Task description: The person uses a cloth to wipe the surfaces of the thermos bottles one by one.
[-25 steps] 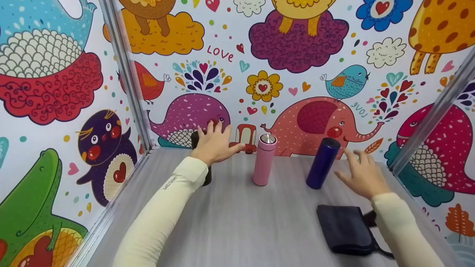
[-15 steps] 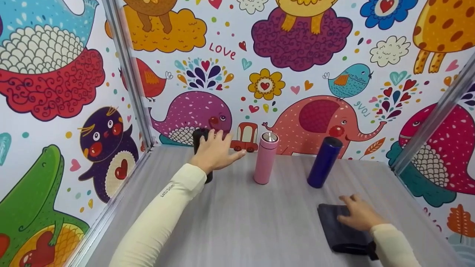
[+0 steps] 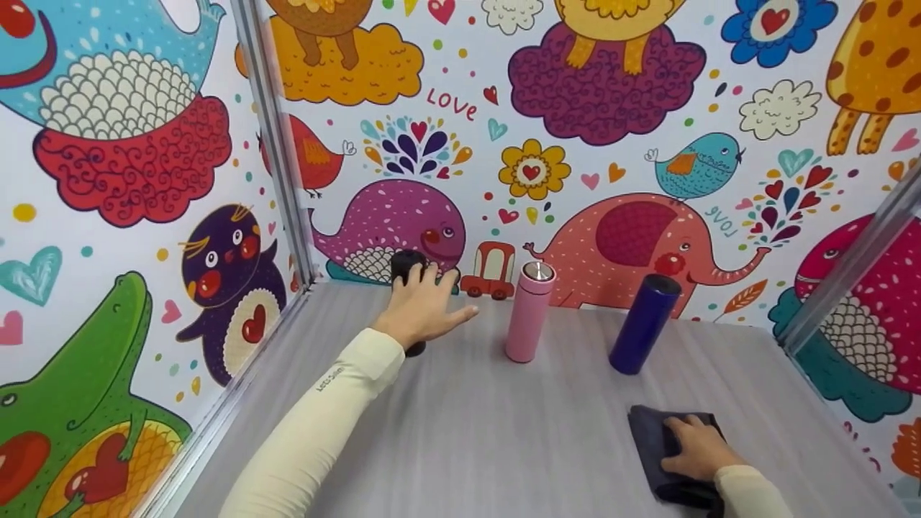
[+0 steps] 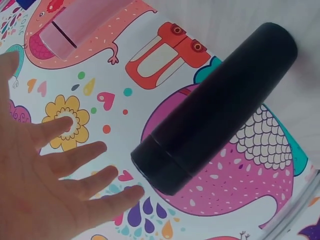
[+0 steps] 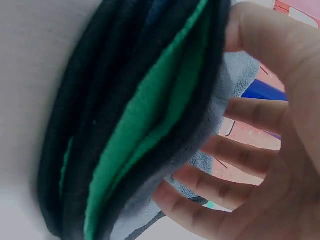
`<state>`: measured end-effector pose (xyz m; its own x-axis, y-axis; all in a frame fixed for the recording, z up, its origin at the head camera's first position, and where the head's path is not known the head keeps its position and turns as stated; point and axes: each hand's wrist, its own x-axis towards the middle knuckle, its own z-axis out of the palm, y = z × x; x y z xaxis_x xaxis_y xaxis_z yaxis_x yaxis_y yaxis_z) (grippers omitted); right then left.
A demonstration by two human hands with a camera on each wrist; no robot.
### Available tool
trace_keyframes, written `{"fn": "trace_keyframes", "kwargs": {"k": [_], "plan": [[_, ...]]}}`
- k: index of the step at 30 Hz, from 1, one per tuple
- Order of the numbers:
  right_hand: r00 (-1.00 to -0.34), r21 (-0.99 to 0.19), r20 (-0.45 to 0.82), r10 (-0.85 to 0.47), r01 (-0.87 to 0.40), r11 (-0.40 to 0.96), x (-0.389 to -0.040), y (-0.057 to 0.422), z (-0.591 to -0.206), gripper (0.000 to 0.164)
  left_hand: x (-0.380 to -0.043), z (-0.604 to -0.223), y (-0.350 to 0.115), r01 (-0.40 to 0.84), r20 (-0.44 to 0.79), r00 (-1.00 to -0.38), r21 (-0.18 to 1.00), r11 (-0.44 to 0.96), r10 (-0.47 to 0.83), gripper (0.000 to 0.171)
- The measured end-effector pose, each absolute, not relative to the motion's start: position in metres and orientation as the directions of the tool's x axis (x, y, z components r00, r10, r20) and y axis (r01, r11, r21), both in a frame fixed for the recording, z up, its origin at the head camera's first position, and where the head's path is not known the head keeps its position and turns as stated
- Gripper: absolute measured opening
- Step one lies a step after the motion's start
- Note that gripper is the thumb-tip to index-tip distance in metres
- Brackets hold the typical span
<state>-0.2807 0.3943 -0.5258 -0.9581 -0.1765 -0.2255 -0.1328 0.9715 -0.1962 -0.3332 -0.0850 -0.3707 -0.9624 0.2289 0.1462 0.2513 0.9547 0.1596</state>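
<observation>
In the head view, my left hand (image 3: 421,306) is raised in front of a black bottle (image 3: 409,266), fingers spread. The left wrist view shows the hand (image 4: 60,175) apart from the black bottle (image 4: 215,110). My right hand (image 3: 699,447) is on a folded dark grey cloth (image 3: 651,439) at the front right of the table. In the right wrist view, that hand's fingertips (image 5: 182,197) and thumb touch the cloth (image 5: 200,120); its folds show green inside. A pink bottle (image 3: 529,316) and a dark blue bottle (image 3: 645,324) stand upright.
The grey table (image 3: 504,432) is bounded by a printed back wall (image 3: 475,165) and side panels. A metal post (image 3: 277,144) rises at the left rear corner, and another post (image 3: 849,266) at the right.
My right hand has moved from beside the blue bottle down toward me onto the cloth. The left hand has stayed by the black bottle. The head view has shifted slightly.
</observation>
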Motion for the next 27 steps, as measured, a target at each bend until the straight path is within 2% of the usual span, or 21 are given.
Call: {"fn": "trace_keyframes", "kwargs": {"k": [4, 10, 19, 24, 27], "plan": [[-0.963, -0.217, -0.184, -0.198, -0.157, 0.963, -0.279, 0.394, -0.527, 0.058, -0.337, -0.369, -0.086, 0.252, 0.163, -0.961, 0.172, 0.952, 0.224, 0.085], [-0.97, -0.202, 0.018, -0.242, -0.241, 0.949, -0.268, 0.393, -0.537, 0.042, -0.35, -0.363, -0.095, 0.223, 0.199, -0.963, 0.198, 0.954, 0.184, 0.082], [-0.974, -0.24, 0.077, -0.213, -0.226, 0.944, -0.266, 0.397, -0.541, 0.036, -0.387, -0.368, -0.119, 0.153, 0.238, -0.967, 0.258, 0.954, 0.091, 0.081], [-0.978, -0.312, 0.121, -0.173, -0.203, 0.928, -0.259, 0.4, -0.538, 0.037, -0.4, -0.379, -0.131, 0.129, 0.213, -0.976, 0.376, 0.918, 0.05, 0.09], [-0.972, -0.356, 0.183, -0.148, -0.206, 0.912, -0.255, 0.4, -0.534, 0.036, -0.404, -0.385, -0.137, 0.12, 0.198, -0.98, 0.434, 0.893, 0.035, 0.089]]}}
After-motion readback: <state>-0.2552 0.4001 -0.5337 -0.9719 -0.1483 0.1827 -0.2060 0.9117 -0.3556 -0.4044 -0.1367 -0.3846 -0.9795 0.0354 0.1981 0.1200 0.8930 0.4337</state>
